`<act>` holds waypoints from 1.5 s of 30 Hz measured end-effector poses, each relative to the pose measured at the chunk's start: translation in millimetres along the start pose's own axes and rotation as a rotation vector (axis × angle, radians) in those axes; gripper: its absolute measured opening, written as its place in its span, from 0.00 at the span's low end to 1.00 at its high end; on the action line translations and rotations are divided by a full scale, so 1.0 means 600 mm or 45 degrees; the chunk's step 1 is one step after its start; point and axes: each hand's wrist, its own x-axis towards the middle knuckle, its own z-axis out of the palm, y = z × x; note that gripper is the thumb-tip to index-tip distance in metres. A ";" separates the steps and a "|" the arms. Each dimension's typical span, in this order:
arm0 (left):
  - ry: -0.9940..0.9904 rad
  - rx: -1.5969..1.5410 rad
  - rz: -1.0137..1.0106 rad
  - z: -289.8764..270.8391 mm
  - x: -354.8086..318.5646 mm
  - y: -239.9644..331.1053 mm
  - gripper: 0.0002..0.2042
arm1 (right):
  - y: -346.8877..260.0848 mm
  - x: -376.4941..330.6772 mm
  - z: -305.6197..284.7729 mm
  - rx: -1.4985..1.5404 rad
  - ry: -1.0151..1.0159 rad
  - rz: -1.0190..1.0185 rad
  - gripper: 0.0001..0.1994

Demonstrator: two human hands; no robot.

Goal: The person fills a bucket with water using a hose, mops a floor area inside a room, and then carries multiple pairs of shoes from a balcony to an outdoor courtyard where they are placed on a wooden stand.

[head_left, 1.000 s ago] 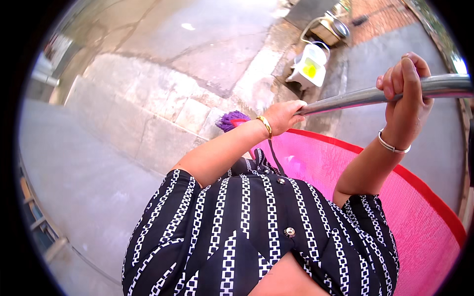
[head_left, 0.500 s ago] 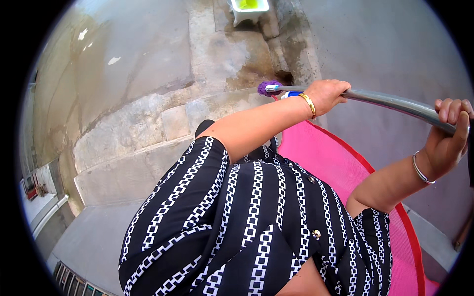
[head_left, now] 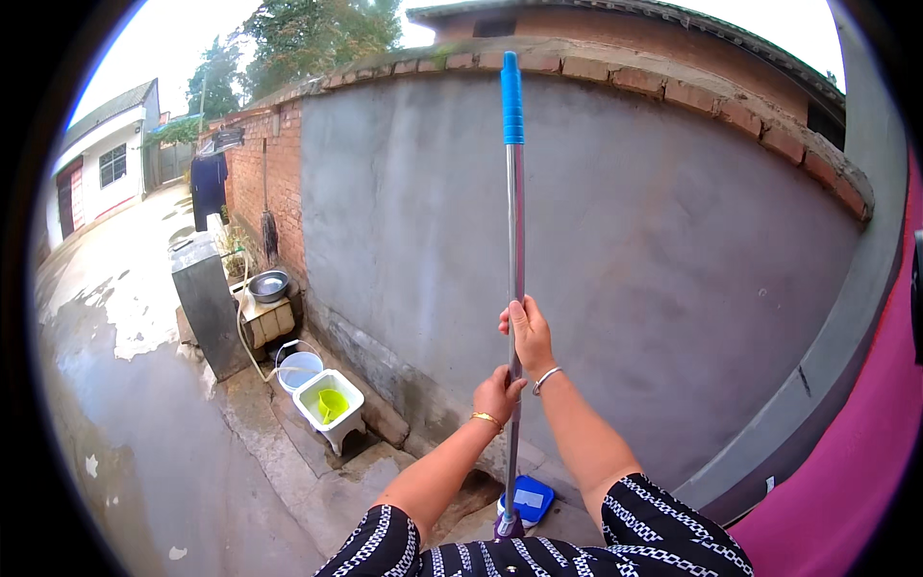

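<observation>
A mop stands nearly upright before me, with a silver pole (head_left: pixel 515 221), a blue grip (head_left: pixel 512 101) at its top and a purple head (head_left: pixel 510 525) low down, partly hidden by my clothes. My right hand (head_left: pixel 530 338) is wrapped round the middle of the pole. Just below it, my left hand (head_left: pixel 499 398) also closes round the pole. Beside the mop head lies a blue and white object (head_left: pixel 532 497) with a pale label; its kind is unclear.
A grey wall (head_left: pixel 673 250) topped with bricks rises ahead. To the left are a white square basin (head_left: pixel 357 385) holding a yellow-green scoop (head_left: pixel 333 405), a pale bucket (head_left: pixel 300 369), a hose (head_left: pixel 242 322) and a metal bowl (head_left: pixel 269 285). Pink mesh (head_left: pixel 846 481) hangs at right.
The mop has swung from lying nearly level, pointing right, to upright with its blue grip up. Both hands stay on the pole. The view has lifted from the ground to the wall and yard.
</observation>
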 end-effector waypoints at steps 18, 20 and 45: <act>0.154 -0.130 0.029 -0.011 0.379 -0.070 0.17 | 0.114 0.381 0.031 0.403 -0.141 0.177 0.24; 0.177 -0.112 0.045 -0.018 0.423 -0.076 0.18 | 0.123 0.424 0.037 0.428 -0.172 0.171 0.25; 0.050 -0.196 -0.070 0.082 0.597 -0.128 0.22 | 0.235 0.596 -0.024 0.251 -0.194 0.216 0.25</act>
